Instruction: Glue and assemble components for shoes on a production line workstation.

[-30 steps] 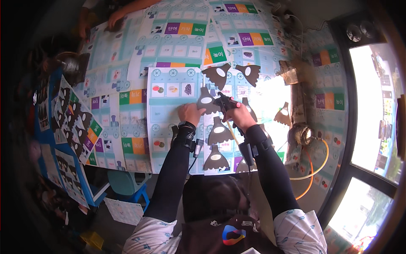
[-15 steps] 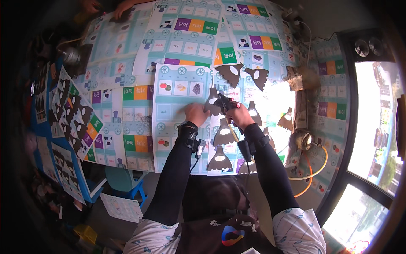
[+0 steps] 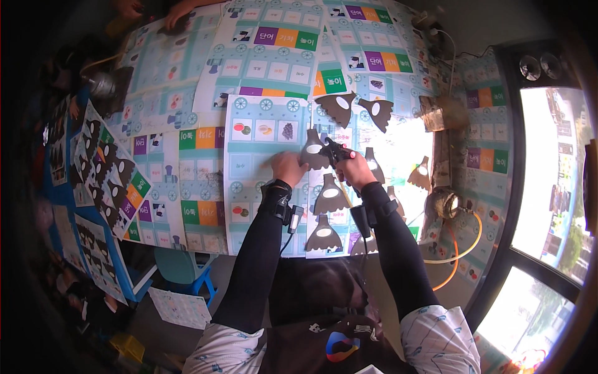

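Observation:
My left hand (image 3: 288,168) rests on the printed sheet, fingers curled and thumb at the left edge of a dark bell-shaped cutout (image 3: 314,149) with a white oval. Gripped in my right hand (image 3: 354,169) is a black pistol-shaped tool (image 3: 337,150), its tip at the right side of that cutout. A pale thin hose runs down by my right wrist. Matching cutouts lie below, one at mid-right (image 3: 329,194) and one near the table edge (image 3: 322,232). Two more, including a larger one (image 3: 337,110), lie above my hands.
Light-blue printed sheets (image 3: 274,68) cover the table. A metal fixture (image 3: 446,204) with yellow and orange hoses (image 3: 476,234) stands at the right edge, beside a bright window. At left are a tilted sheet with dark cutouts (image 3: 103,162) and a chair (image 3: 177,267). Another person's hand (image 3: 177,14) shows top left.
The view has shifted very slightly. My left hand stays at the cutout, and the tool in my right hand has hardly moved.

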Tool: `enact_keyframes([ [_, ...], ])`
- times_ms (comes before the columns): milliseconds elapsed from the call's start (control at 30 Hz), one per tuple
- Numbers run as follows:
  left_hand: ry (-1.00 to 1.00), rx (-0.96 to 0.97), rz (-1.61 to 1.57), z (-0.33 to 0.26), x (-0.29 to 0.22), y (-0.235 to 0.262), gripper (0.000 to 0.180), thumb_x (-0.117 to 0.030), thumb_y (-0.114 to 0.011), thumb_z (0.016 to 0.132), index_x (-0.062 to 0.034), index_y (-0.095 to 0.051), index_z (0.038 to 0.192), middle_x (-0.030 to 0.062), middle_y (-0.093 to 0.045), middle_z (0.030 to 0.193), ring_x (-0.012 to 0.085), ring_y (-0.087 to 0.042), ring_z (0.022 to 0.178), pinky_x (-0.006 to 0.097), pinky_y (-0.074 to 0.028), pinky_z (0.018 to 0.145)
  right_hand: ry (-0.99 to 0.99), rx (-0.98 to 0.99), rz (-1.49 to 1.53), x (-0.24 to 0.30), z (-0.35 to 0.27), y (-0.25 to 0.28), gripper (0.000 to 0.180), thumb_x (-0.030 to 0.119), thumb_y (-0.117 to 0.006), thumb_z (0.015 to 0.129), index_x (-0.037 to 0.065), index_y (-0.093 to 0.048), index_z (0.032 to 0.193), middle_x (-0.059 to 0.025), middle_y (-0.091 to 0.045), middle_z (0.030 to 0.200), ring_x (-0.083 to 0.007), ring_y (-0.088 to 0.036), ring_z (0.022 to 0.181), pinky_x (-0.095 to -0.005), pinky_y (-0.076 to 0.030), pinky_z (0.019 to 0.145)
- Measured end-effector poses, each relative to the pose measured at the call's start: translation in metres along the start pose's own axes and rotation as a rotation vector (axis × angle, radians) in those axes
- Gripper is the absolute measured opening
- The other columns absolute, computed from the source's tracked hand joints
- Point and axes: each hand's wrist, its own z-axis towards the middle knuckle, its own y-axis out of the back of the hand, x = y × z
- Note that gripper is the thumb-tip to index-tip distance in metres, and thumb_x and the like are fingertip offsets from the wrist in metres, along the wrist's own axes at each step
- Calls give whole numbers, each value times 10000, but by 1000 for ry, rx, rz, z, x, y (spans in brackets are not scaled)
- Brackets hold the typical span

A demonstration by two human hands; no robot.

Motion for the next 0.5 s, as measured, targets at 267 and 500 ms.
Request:
enact_keyframes([
  [267, -22, -30, 16, -2, 1, 0, 281, -298, -744, 738, -59, -606, 688, 97, -604, 744, 302, -590, 801, 412, -447, 759, -99, 22, 61, 4, -8, 4, 178, 164, -543, 815, -4, -602, 819, -87, -604, 613, -190, -618, 553, -320, -474, 545],
  [500, 1, 41, 6, 0, -4, 3, 284, -306, -746, 737, -63, -606, 693, 94, -605, 752, 293, -589, 816, 407, -442, 777, 76, 24, 189, -14, 9, -1, 172, 168, -558, 807, 1, -595, 819, -77, -593, 602, -182, -617, 545, -314, -474, 534],
])
